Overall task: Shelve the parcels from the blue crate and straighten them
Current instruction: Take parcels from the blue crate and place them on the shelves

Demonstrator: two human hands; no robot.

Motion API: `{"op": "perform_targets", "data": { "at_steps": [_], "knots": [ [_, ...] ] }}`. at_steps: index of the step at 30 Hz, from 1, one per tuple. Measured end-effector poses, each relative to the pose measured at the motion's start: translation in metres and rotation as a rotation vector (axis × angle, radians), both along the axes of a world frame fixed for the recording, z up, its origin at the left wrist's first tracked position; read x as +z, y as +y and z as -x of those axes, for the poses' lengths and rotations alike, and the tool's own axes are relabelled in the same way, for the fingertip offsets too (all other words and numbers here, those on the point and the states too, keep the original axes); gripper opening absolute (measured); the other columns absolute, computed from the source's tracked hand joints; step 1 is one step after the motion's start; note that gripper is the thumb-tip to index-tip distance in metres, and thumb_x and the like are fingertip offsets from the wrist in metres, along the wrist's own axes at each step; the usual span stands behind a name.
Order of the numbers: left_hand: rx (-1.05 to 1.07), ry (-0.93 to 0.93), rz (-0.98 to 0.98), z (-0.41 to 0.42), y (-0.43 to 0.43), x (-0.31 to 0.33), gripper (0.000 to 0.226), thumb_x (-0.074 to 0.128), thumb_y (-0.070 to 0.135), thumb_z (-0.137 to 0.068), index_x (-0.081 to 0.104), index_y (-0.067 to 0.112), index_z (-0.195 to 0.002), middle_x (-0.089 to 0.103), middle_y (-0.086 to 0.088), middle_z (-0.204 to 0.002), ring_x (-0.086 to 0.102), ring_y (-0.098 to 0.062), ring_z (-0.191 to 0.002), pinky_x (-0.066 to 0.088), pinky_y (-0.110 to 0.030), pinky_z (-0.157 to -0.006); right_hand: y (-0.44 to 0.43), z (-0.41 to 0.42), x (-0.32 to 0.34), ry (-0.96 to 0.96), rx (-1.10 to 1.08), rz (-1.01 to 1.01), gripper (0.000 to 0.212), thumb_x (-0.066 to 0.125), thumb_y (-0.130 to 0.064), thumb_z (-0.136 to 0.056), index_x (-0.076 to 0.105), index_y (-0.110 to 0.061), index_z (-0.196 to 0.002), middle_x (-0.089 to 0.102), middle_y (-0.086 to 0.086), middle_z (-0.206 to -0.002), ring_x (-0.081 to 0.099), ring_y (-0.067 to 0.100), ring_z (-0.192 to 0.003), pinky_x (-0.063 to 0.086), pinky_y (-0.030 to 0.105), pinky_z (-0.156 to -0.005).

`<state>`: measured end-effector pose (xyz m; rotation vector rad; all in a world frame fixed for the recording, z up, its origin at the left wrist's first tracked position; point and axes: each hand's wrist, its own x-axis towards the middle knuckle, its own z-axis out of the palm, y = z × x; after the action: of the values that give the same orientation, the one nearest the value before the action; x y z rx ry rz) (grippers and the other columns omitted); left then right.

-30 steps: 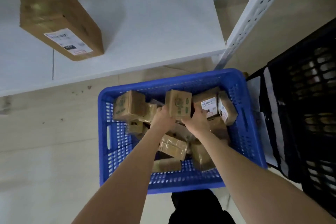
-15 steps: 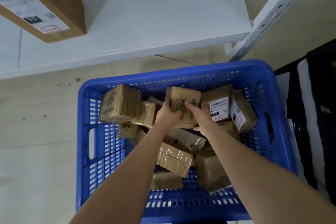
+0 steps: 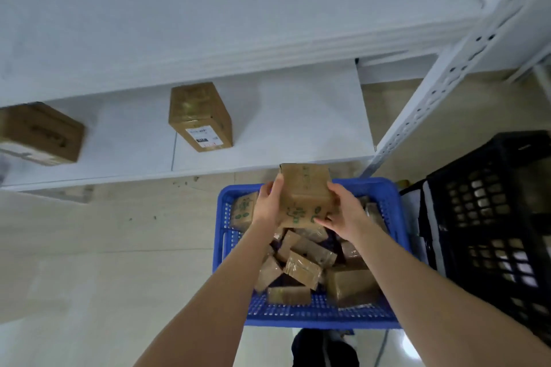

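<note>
Gripping parcel (image 3: 304,191) btwn hands (image 3: 269,206), above crate (image 3: 310,318)

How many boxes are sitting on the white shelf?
2. A labelled box stands near the middle of the lower shelf. A second box sits at the far left, blurred. More may be hidden past the picture's left edge.

No text legible. White shipping label (image 3: 203,136) on near face of middle shelf parcel (image 3: 196,110): black bar, red mark, print too small. Green printed marks on near face of held parcel (image 3: 304,188) and left crate parcel (image 3: 244,211): unreadable.
</note>
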<state>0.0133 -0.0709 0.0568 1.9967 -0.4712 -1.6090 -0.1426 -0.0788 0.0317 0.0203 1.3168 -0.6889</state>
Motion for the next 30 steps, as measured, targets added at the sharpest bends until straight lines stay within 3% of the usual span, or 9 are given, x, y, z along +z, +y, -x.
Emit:
{"op": "perform_targets", "data": {
  "at_steps": [3,5,9,11,16,21,24,27,30],
  "knots": [
    [0.022,0.018,0.081,-0.005,-0.002,0.082,0.048,0.053,0.061,-0.086,0.048,0.027,-0.12,0.053,-0.001,-0.12,0.051,-0.024,-0.113,0.049,-0.052,-0.093,0.0,-0.001,0.062,-0.051,-0.01,0.069,0.031,0.057,-0.011,-0.09,0.053,-0.013,-0.121,0.053,0.014,-0.132,0.054,0.032,-0.116,0.048,0.051,-0.096],
    [0.019,0.009,0.119,-0.009,0.0,0.121,0.05,0.053,0.059,-0.087,0.046,0.022,-0.12,0.054,-0.003,-0.119,0.054,-0.023,-0.11,0.053,-0.046,-0.086,0.001,-0.004,0.102,-0.054,0.023,0.134,0.024,0.054,-0.011,-0.092,0.054,-0.013,-0.116,0.055,0.014,-0.128,0.058,0.027,-0.109,0.049,0.046,-0.094],
    [0.039,-0.036,0.209,-0.016,0.005,0.183,0.061,0.057,0.064,-0.081,0.053,0.015,-0.117,0.061,-0.003,-0.114,0.059,-0.017,-0.102,0.053,-0.047,-0.088,-0.001,-0.009,0.173,-0.062,0.088,0.201,0.046,0.064,-0.052,-0.086,0.06,-0.012,-0.107,0.062,0.008,-0.089,0.064,0.015,-0.055,0.052,0.035,-0.062],
    [0.048,-0.056,0.275,-0.019,0.008,0.215,0.06,0.059,0.064,-0.08,0.055,0.015,-0.114,0.063,-0.005,-0.112,0.06,-0.018,-0.102,0.05,-0.047,-0.093,-0.002,-0.012,0.207,-0.05,0.123,0.219,0.051,0.068,-0.059,-0.079,0.064,-0.014,-0.105,0.063,0.01,-0.094,0.066,0.024,-0.076,0.054,0.037,-0.064],
    [0.001,-0.107,0.378,-0.03,0.008,0.276,0.033,0.063,0.047,-0.084,0.054,0.021,-0.101,0.061,-0.006,-0.106,0.059,-0.023,-0.102,0.048,-0.046,-0.096,-0.001,-0.023,0.269,-0.119,0.196,0.284,0.023,0.065,-0.034,-0.086,0.06,-0.02,-0.104,0.058,0.017,-0.116,0.056,0.033,-0.113,0.048,0.053,-0.095],
    [-0.061,-0.062,0.407,-0.046,0.016,0.323,0.032,0.059,0.039,-0.09,0.052,0.018,-0.113,0.061,-0.001,-0.098,0.058,-0.013,-0.086,0.049,-0.032,-0.074,-0.005,-0.042,0.312,-0.062,0.121,0.456,0.039,0.061,-0.015,-0.086,0.049,-0.013,-0.124,0.059,0.013,-0.112,0.055,0.026,-0.097,0.049,0.044,-0.087],
    [-0.096,-0.043,0.364,-0.053,0.019,0.341,0.049,0.063,0.045,-0.086,0.052,0.018,-0.124,0.065,-0.004,-0.103,0.063,-0.021,-0.092,0.052,-0.041,-0.081,-0.007,-0.049,0.327,-0.053,0.155,0.558,0.057,0.058,-0.008,-0.086,0.036,-0.021,-0.137,0.058,0.016,-0.122,0.054,0.027,-0.099,0.048,0.045,-0.087],
    [-0.112,-0.069,0.428,-0.064,0.016,0.362,0.044,0.066,0.028,-0.087,0.053,0.011,-0.126,0.067,-0.002,-0.093,0.067,-0.017,-0.078,0.058,-0.033,-0.071,-0.008,-0.045,0.335,-0.07,0.232,0.572,0.074,0.066,-0.022,-0.086,0.026,-0.025,-0.148,0.052,0.011,-0.134,0.053,0.031,-0.112,0.042,0.051,-0.098],
    [-0.307,-0.139,0.434,-0.08,0.016,0.399,0.026,0.06,0.019,-0.089,0.059,0.015,-0.115,0.065,-0.001,-0.085,0.066,-0.008,-0.063,0.052,-0.02,-0.054,-0.015,-0.031,0.345,0.052,0.295,0.579,0.099,0.074,-0.058,-0.07,0.025,-0.028,-0.151,0.038,0.002,-0.148,0.04,0.031,-0.133,0.032,0.05,-0.11]
  ]
}}
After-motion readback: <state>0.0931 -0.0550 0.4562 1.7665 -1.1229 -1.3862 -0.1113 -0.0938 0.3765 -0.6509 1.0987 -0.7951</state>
